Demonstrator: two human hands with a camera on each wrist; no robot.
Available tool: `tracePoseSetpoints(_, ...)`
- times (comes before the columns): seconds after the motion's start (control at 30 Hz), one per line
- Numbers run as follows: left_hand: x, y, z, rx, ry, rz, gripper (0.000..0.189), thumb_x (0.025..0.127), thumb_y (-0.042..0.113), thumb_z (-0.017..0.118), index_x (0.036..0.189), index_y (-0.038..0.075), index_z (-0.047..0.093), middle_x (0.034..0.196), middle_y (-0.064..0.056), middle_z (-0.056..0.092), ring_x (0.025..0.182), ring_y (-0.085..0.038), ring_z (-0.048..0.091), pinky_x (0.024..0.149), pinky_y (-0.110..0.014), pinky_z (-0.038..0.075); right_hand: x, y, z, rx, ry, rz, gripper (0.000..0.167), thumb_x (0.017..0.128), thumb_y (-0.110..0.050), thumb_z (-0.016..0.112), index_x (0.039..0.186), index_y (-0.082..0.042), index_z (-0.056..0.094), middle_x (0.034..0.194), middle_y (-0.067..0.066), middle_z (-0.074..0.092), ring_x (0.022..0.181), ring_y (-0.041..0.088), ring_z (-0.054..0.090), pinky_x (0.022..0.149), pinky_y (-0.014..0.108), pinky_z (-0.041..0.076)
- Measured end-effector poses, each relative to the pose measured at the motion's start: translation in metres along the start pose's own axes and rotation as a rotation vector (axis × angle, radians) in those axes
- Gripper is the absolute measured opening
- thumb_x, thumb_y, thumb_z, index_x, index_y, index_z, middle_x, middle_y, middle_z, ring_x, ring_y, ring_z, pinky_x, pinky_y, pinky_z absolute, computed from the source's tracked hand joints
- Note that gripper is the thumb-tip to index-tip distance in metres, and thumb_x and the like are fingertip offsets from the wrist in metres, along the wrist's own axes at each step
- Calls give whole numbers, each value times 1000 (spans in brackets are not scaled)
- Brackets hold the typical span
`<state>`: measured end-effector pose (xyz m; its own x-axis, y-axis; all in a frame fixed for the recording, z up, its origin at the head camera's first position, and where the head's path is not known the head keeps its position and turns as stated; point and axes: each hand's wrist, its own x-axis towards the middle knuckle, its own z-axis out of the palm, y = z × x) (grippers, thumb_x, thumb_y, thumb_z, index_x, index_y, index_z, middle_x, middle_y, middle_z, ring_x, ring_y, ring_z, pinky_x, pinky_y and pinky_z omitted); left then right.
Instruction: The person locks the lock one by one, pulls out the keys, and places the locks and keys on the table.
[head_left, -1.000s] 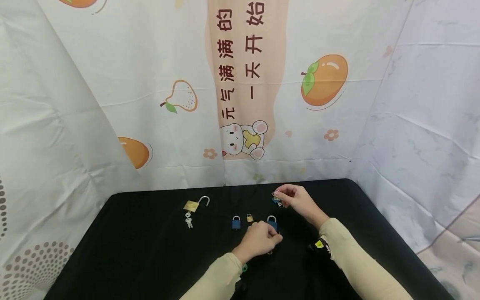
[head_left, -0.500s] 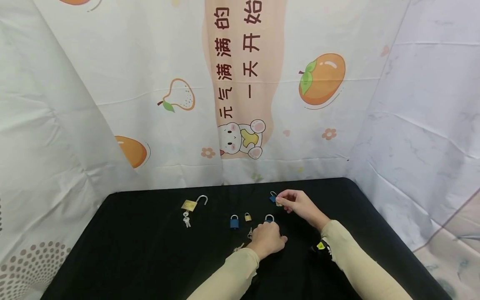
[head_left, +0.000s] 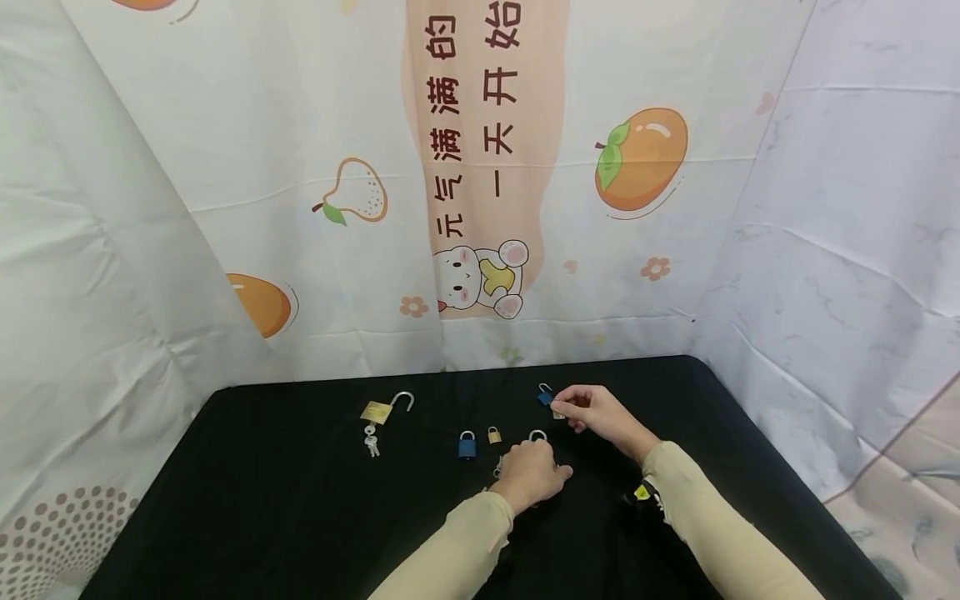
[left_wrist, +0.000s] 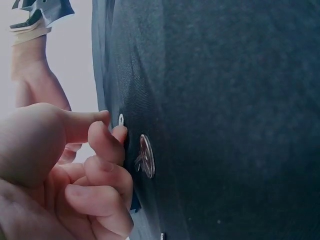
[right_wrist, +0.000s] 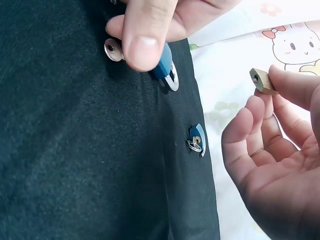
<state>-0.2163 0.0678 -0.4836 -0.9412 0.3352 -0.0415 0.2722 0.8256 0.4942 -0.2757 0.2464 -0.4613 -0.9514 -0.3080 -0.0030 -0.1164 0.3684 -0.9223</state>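
My right hand (head_left: 600, 417) pinches a small brass padlock (right_wrist: 262, 81) between thumb and fingers, its keyhole end showing in the right wrist view. My left hand (head_left: 531, 475) is low over the black cloth, thumb and forefinger together on a small key (right_wrist: 114, 50) at the lower end of a blue padlock (right_wrist: 164, 64). The hand hides most of that padlock from above. Just behind my right fingertips lies another blue padlock (head_left: 545, 399) with its shackle open and keys (right_wrist: 195, 145) at its body.
A closed blue padlock (head_left: 467, 446) and a small brass padlock (head_left: 494, 436) lie left of my left hand. Further left is a larger brass padlock (head_left: 377, 412), shackle swung open, with keys (head_left: 372, 440). Another key (left_wrist: 146, 156) lies near my left fingers.
My left hand has moved slightly right, uncovering the small brass padlock and keys beside it. My right hand has drawn down and right from the open blue padlock, now showing brass in its fingers.
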Motion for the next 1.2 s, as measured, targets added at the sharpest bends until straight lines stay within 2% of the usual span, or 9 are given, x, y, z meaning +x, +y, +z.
tracePoseSetpoints(0.1, 1, -2, -2, -52, -19, 25, 48, 94, 37, 73, 53, 17, 57, 44, 5, 44, 37, -11, 47, 40, -28, 38, 0, 1, 0, 12, -9, 16, 39, 99, -31, 69, 118, 3, 67, 96, 13, 66, 77, 22, 59, 72, 34, 56)
tracePoseSetpoints(0.17, 1, -4, -6, -102, -17, 55, 39, 94, 34, 74, 61, 17, 62, 50, 7, 47, 39, -10, 48, 43, -27, 40, 0, 2, 0, 15, -14, 25, 40, 99, -30, 68, 119, 5, 65, 95, 14, 65, 77, 23, 59, 71, 35, 56)
tracePoseSetpoints(0.3, 3, -8, -14, -228, 36, 129, 15, 94, 24, 74, 94, 10, 71, 73, 6, 64, 57, -7, 59, 59, -29, 50, 1, 5, 0, 15, -21, 56, 42, 100, -30, 67, 121, 7, 63, 96, 14, 63, 77, 23, 59, 71, 34, 56)
tracePoseSetpoints(0.43, 7, -10, -19, -385, 66, 143, 41, 94, 16, 72, 128, -4, 61, 104, -9, 73, 88, -16, 71, 81, -34, 56, 2, 11, 0, 19, -43, 93, 40, 102, -28, 64, 122, 7, 63, 96, 11, 63, 78, 22, 60, 72, 34, 56)
tracePoseSetpoints(0.57, 9, -9, -18, -548, 28, 106, 59, 95, 11, 70, 145, -8, 45, 133, -20, 62, 117, -27, 65, 97, -39, 52, 2, 19, 0, 19, -84, 100, 36, 104, -25, 61, 122, 6, 63, 96, 9, 65, 80, 22, 61, 73, 35, 56)
tracePoseSetpoints(0.7, 9, -8, -16, -664, -7, 81, 67, 94, 5, 70, 149, -9, 37, 143, -23, 54, 130, -31, 56, 101, -40, 49, 1, 24, 1, 20, -102, 95, 36, 104, -24, 60, 123, 6, 63, 97, 10, 66, 81, 23, 62, 74, 37, 56)
tracePoseSetpoints(0.83, 8, -8, -13, -726, -27, 73, 68, 92, 0, 70, 150, -10, 35, 145, -25, 52, 131, -32, 54, 98, -37, 51, 0, 25, 1, 18, -107, 91, 35, 104, -21, 60, 125, 7, 63, 98, 10, 68, 83, 25, 64, 74, 37, 57)
tracePoseSetpoints(1.03, 7, -8, -9, -707, -52, 80, 71, 92, 3, 72, 150, -10, 35, 145, -26, 51, 131, -32, 54, 99, -37, 50, -3, 26, 1, -9, -117, 75, 28, 102, -12, 62, 123, 7, 65, 94, 13, 71, 81, 28, 66, 71, 39, 57)
tracePoseSetpoints(1.2, 4, -5, -10, -708, -75, 90, 72, 91, 1, 71, 150, -11, 33, 147, -27, 48, 133, -33, 52, 101, -39, 48, -3, 27, 1, -64, -118, 72, 25, 100, -12, 64, 119, 6, 68, 92, 11, 73, 81, 28, 68, 71, 40, 58)
